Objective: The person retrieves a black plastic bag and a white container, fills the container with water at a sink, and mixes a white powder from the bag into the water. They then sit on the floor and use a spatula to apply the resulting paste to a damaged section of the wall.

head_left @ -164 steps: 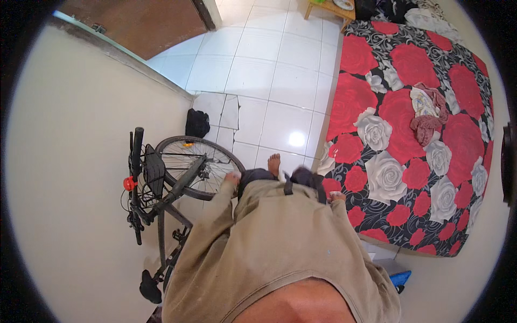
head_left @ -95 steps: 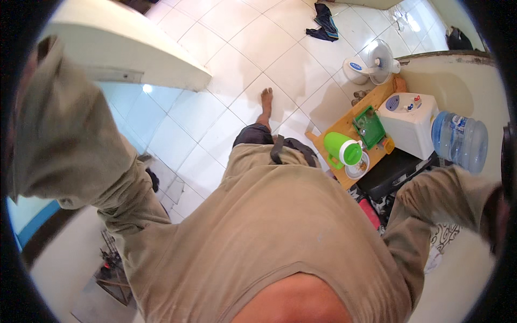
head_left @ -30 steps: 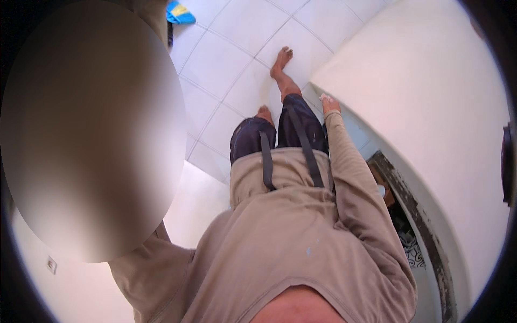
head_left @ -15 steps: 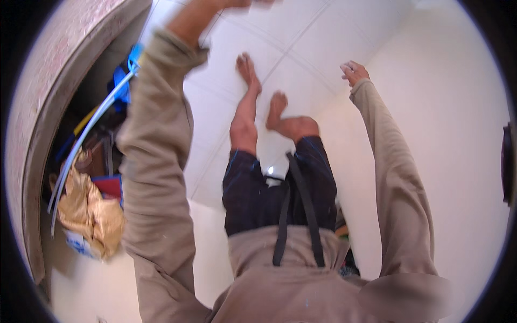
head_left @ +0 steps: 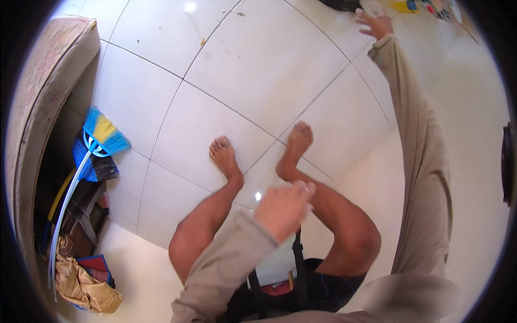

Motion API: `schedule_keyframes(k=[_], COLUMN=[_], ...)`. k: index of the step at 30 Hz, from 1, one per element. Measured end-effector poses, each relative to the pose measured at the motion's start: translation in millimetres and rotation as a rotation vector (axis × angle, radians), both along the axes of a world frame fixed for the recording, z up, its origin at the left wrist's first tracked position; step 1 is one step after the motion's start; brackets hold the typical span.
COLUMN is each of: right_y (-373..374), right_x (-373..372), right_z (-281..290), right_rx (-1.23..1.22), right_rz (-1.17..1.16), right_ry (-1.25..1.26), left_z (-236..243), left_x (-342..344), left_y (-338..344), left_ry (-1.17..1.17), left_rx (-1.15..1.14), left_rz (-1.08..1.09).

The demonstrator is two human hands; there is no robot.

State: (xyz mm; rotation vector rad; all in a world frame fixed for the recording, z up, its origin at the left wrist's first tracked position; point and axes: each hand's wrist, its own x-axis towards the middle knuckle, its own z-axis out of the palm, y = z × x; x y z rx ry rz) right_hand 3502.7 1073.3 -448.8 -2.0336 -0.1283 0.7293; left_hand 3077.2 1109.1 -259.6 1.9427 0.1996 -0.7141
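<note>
Hovering over the legs point(head_left: 347, 218): left hand point(head_left: 284, 210), blurred, fingers curled in; can't say whether they hold anything. Right hand point(head_left: 378, 25) out front, fingers apart, near a black thing point(head_left: 342, 4) on the floor point(head_left: 269, 54), top edge. Broom point(head_left: 105, 132) well apart, far left.

Head-worn fisheye; downward over both hands point(head_left: 284, 209)
</note>
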Motion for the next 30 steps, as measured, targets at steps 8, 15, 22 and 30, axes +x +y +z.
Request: schedule_keyframes(k=[8, 15, 22, 30], right_y=[23, 39, 54, 117], right_x=[64, -88, -223, -440], right_z=[-101, -31, 14, 76], right_rx=[-0.246, -0.551, -0.422, -0.654], right_rz=[0.074, 0.452, 0.672, 1.138], right_ry=[-0.057, -0.605, -0.476, -0.365], left_z=[-10, 0, 18, 88], left_x=[23, -14, -100, -224], left_y=[27, -12, -17, -16], left_ry=[0.022, 0.083, 0.005, 0.059], left_rx=[0.193, 0.001, -0.056, -0.144], left_rz=[0.020, 0.280, 0.760, 1.402])
